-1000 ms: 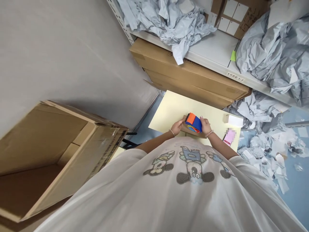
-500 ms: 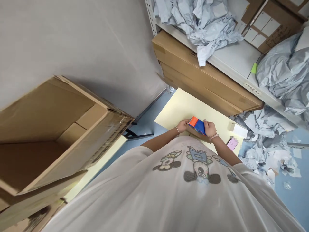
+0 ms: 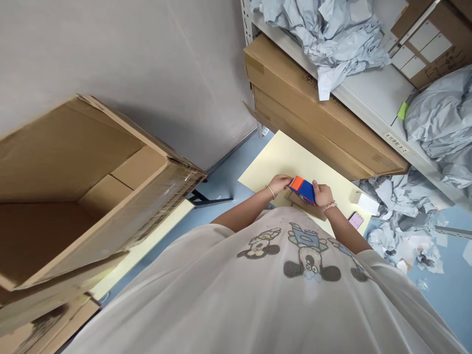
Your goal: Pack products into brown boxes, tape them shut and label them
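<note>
A small flat blue packet (image 3: 307,191) with an orange end is held between my two hands, tilted above a pale yellow tabletop (image 3: 291,152). My right hand (image 3: 323,194) is closed round its blue end, thumb on top. At the orange end, the fingers of my left hand (image 3: 280,183) are closed on the edge. Just under the packet, close to my shirt, lies a brown cardboard box (image 3: 313,211), partly hidden. To the right of my right hand are a small white box (image 3: 365,202) and a flat pink, phone-like thing (image 3: 356,220).
A big open cardboard carton (image 3: 147,201) stands at the left by the grey wall. Behind the table, a long brown box (image 3: 313,118) sits under a white shelf (image 3: 372,101) loaded with crumpled grey plastic bags (image 3: 350,44). More bags (image 3: 409,196) and scraps lie on the right.
The camera view has shifted slightly, so shelf and boxes appear farther right. Both hands keep hold of the packet, which has barely moved.
</note>
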{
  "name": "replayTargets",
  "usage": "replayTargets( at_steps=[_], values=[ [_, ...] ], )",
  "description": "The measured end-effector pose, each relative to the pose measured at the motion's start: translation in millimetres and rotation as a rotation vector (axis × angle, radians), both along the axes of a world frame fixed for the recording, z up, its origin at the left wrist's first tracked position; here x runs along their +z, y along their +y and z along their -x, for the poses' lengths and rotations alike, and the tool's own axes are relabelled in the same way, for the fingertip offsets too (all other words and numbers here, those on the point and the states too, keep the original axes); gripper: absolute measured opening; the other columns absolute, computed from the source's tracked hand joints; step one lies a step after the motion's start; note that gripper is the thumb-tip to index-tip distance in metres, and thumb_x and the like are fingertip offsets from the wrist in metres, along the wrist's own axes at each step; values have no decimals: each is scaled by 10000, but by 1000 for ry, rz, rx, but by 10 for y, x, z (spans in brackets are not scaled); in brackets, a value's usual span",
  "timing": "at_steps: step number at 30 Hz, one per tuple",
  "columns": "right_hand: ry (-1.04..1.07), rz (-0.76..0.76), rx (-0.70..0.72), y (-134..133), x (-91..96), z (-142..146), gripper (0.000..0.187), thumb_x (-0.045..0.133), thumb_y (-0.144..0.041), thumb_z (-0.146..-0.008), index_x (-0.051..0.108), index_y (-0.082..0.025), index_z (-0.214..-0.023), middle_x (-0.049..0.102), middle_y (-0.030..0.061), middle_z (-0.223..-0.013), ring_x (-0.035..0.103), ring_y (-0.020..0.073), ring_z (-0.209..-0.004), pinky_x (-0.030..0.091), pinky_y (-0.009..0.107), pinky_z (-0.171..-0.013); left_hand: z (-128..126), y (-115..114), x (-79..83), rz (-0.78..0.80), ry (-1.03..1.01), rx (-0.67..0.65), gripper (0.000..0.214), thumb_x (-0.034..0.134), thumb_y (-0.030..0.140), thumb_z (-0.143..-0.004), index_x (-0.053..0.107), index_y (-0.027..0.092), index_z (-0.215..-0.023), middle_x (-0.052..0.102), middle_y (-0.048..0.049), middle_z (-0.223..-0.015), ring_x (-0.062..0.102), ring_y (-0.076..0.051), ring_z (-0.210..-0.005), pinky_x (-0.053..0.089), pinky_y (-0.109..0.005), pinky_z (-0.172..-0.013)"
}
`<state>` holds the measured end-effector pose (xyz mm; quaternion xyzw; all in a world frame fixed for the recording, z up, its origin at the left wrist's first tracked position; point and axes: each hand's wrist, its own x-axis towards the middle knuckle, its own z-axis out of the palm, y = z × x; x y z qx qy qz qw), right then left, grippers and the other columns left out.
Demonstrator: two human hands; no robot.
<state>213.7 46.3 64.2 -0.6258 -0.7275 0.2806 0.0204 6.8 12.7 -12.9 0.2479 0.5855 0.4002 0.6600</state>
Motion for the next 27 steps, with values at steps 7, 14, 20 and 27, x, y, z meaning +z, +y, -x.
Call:
replayTargets(
  at_steps=[7, 14, 20, 27],
  values=[
    [-116, 14, 67, 66, -26, 121, 699, 278, -652, -1029, 467, -242, -495, 631, 128, -573, 580, 222, -588, 336, 342, -597, -71, 76, -234, 101, 190, 18, 162, 703, 231, -781, 671, 173, -632, 619, -30, -568, 590, -161, -603, 506, -313, -670],
    [-110, 48, 100, 79, 22, 129, 645, 315, -617, -1025, 455, -240, -520, 594, 91, -553, 554, 202, -580, 319, 327, -592, 4, 134, -233, 86, 253, 31, 208, 712, 263, -817, 685, 175, -630, 706, -55, -671, 660, -199, -728, 534, -318, -737],
    [0, 1, 129, -33, 69, -3, 675, 252, -715, -977, 430, -241, -531, 522, 56, -512, 490, 181, -555, 318, 321, -577, 200, 157, -178, -24, 311, -7, 144, 693, 238, -833, 743, 160, -723, 754, -60, -760, 691, -184, -771, 537, -285, -753],
    [95, -4, 28, -157, 144, -354, 711, 213, -848, -889, 299, -254, -509, 371, 1, -456, 361, 144, -480, 300, 318, -523, 199, 37, -428, 38, 424, -6, 162, 703, 260, -803, 738, 180, -667, 731, -54, -692, 675, -193, -715, 534, -304, -745]
  ],
)
